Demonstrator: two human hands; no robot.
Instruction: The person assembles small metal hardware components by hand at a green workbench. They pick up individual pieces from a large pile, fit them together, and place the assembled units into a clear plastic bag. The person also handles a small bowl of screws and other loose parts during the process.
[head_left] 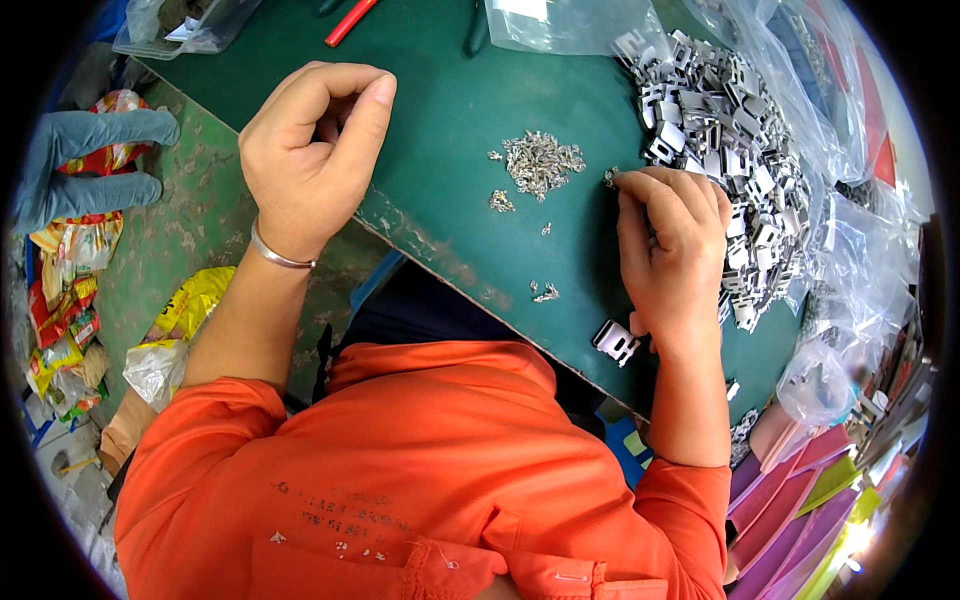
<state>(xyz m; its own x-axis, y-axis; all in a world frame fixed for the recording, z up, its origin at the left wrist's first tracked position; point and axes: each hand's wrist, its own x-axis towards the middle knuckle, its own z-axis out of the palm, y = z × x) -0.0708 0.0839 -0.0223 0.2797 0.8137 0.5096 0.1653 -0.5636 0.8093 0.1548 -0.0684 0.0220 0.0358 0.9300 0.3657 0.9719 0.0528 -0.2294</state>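
My left hand [315, 150] is raised over the table's left edge, its fingers curled and thumb pressed to the index finger. Whatever it may hold is hidden. Farther right, my right hand [672, 235] pinches a small silver metal part [611, 177] at its fingertips, low over the table. To the left of it lies a loose pile of small silver metal parts [543, 163], with a few strays nearer me. One bent metal clip [615, 342] rests beside my right wrist. A large heap of grey metal clips [735, 140] spreads just beyond and right of that hand.
The green table [440, 130] has a worn front edge. Clear plastic bags [570, 25] lie at the back and right. A red-handled tool [350, 22] is at the far edge. Colourful bins or folders [800, 490] stand lower right; wrappers and a person's legs [100, 160] show left.
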